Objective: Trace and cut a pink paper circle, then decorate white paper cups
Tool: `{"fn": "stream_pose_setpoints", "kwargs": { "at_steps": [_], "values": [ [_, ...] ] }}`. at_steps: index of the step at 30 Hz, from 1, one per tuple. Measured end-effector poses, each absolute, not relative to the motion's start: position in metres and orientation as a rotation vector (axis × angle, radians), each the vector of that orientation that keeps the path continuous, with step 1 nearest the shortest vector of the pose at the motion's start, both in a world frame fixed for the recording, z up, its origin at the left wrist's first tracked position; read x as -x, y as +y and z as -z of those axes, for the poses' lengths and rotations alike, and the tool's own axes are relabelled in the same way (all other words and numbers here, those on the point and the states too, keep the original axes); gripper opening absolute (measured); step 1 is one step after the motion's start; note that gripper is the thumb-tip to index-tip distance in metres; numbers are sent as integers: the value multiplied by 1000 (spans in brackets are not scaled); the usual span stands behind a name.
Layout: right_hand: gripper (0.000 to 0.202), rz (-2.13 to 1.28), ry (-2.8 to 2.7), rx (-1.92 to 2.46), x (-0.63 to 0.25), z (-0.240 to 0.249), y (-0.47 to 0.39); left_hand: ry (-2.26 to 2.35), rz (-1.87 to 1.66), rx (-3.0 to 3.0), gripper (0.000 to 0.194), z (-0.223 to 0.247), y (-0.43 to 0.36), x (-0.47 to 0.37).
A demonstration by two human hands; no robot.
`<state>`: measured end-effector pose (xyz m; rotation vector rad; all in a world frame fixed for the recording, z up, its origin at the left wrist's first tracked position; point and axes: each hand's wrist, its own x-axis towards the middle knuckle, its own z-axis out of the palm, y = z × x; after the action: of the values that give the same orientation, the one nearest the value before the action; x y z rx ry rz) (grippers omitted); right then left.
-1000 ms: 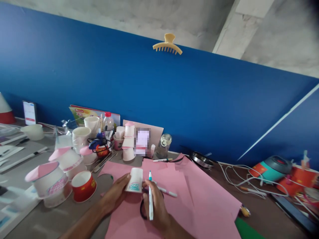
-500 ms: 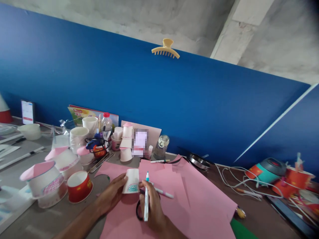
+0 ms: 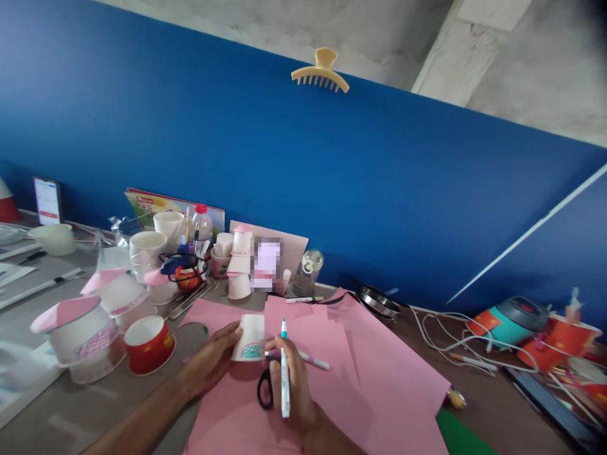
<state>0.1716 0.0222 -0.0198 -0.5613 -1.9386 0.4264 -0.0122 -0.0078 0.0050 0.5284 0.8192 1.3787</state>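
Observation:
My left hand (image 3: 219, 354) grips a white paper cup (image 3: 252, 328) by its left side; the cup is upside down and has a teal scale-like drawing near its wide rim. In my right hand (image 3: 296, 379) is a white marker (image 3: 285, 379) with a teal tip, pointing up and away from the cup. The right fingers are close beside the cup's right side. Black-handled scissors (image 3: 265, 388) lie under and beside the right hand, partly hidden. Beneath both hands spread pink paper sheets (image 3: 379, 379). Another marker (image 3: 313, 361) lies on the paper.
At left stand a red paper bowl (image 3: 150, 344) and pink-topped cup models (image 3: 78, 335). Behind are a phone (image 3: 267, 262), a glass jar (image 3: 310, 268) and a plastic bottle (image 3: 201, 224). At right are a tape roll (image 3: 378, 302), white cables (image 3: 439, 335) and a teal device (image 3: 515, 322).
My right hand has drawn slightly away from the cup, so more of the scissors shows. The view has shifted a little; the cup stays in my left hand.

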Motion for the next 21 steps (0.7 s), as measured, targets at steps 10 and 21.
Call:
{"fn": "stream_pose_setpoints", "kwargs": {
  "at_steps": [10,21],
  "values": [
    [36,-476,-1859,394,-176,15,14,775,-1358,-588,29,4,-6,15],
    [28,-528,-1870,358,-178,6,18,776,-1348,-592,28,8,-5,17]
  ]
}}
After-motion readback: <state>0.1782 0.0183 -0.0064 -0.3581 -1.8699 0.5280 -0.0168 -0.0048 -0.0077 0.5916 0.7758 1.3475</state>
